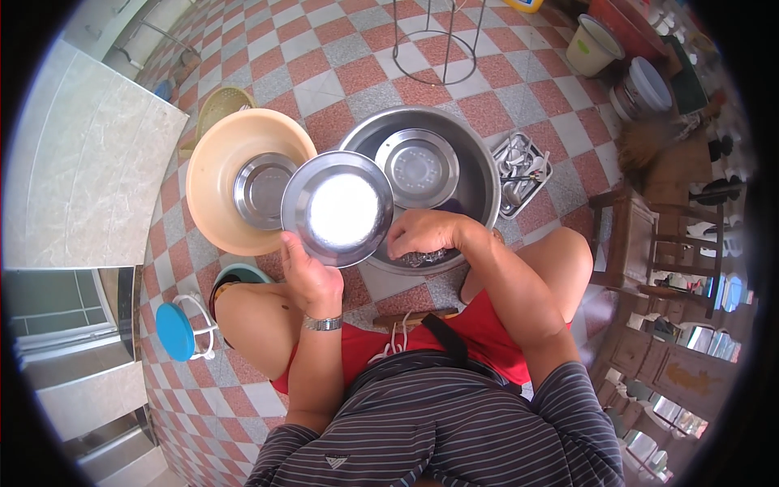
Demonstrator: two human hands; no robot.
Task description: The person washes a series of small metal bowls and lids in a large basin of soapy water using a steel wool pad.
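My left hand (312, 274) grips the rim of a round steel dish (337, 209), tilted up so its inside catches bright light. The dish hangs between a peach plastic basin (208, 187) and a wide grey metal basin (489, 183). Over the metal basin's near side, my right hand (426, 232) has its fingers curled downward. A shiny, crinkled thing (422, 259) shows just below that hand; whether the fingers grip it is hidden. Another steel dish (418, 169) rests in the metal basin. In the peach basin lies more round steel dishware (266, 191).
Right of the metal basin sits a steel tray with spoons and other utensils (519, 174). A wire stand (436, 57) is ahead on the checkered floor. A blue-topped stool (175, 331) stands left, a wooden chair (633, 235) right. Buckets (595, 49) are at far right.
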